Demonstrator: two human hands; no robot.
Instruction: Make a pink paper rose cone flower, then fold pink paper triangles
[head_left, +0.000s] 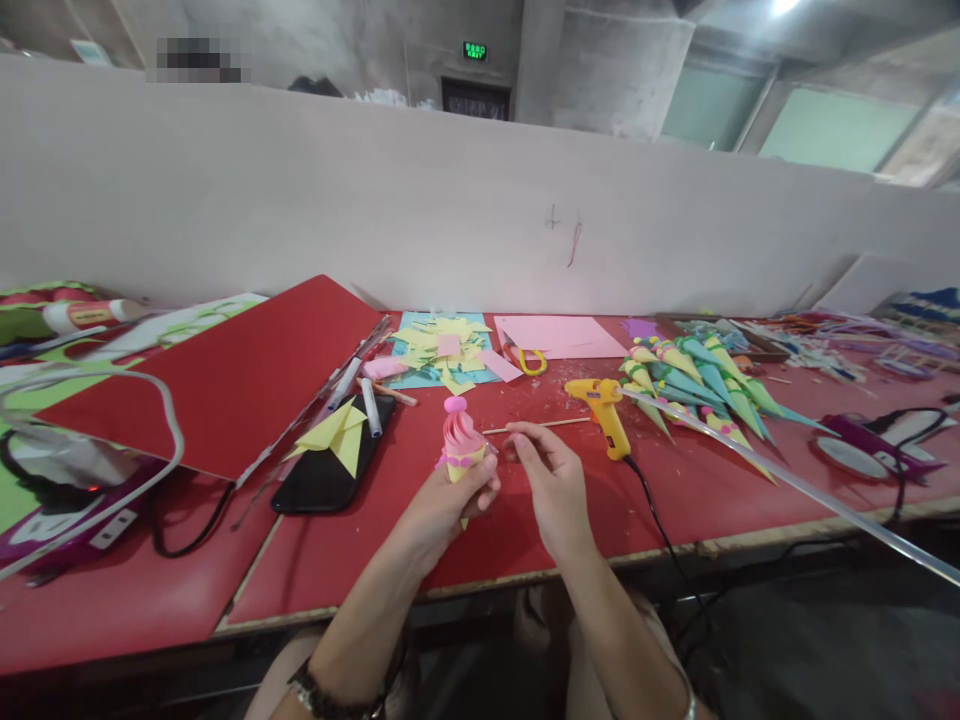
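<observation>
My left hand (450, 505) is wrapped round a paper ice cream cone (463, 440) with pink swirled strips, a pink ball on top and a yellow cone below. Most of the yellow cone is hidden behind my fingers. Close on the right, my right hand (551, 480) has thumb and forefinger pinched together at the cone's side. Whatever is in that pinch is too small to make out. A thin wooden stick (559, 424) lies behind my right hand. Beyond it a yellow glue gun (606, 408) rests on the red table, a long clear glue stick (780, 478) running from its back.
Several finished paper cones (694, 375) lie piled at the right. Yellow-handled scissors (532, 362), paper scraps (442, 350) and a pink sheet (570, 338) are at the back. A black phone (322, 490) and a red board (247, 370) lie left. Cables and purple power strips (112, 520) flank the table.
</observation>
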